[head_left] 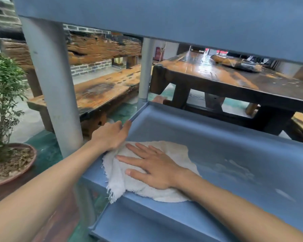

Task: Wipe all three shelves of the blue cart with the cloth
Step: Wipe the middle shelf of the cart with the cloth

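Pressing white cloth flat on middle shelf of blue cart | right hand: open palm, fingers spread on cloth, not gripping | left hand: clenched on shelf's left rim, just left of cloth, touching its edge | cloth's frayed corner overhangs front rim below right hand

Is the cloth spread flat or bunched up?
Mostly spread: the cloth lies on the middle shelf, its left edge rumpled and overhanging.
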A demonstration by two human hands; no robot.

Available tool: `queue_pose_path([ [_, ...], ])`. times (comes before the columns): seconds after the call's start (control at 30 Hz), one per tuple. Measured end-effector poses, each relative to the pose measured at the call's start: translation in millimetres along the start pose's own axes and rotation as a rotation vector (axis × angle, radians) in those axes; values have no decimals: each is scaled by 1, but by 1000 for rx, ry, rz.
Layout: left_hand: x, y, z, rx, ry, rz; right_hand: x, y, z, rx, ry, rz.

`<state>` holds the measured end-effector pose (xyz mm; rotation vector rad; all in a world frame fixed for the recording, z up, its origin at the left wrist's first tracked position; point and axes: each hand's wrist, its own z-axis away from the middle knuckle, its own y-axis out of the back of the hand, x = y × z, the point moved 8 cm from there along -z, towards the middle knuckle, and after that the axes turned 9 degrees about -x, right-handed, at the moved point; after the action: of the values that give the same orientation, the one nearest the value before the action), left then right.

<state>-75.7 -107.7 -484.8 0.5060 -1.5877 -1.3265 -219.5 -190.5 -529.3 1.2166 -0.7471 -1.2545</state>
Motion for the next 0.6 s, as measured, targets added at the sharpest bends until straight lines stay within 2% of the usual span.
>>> queue_pose_path([
  [0.1,-1,4,-7,46,23,125,17,7,-17,9,-24,-7],
  [0.23,-11,-12,-16,-19,20,510,61,24,-47,43,-89,-17],
  [0.33,-17,-26,-22,-133,49,513,101,39,-72,106,-157,-31],
  [0.47,-18,-24,-27,-95,30,393,145,62,-104,160,-167,13],
  [0.6,-14,-23,-22,-111,-20,384,207,79,-127,116,-379,-5],
])
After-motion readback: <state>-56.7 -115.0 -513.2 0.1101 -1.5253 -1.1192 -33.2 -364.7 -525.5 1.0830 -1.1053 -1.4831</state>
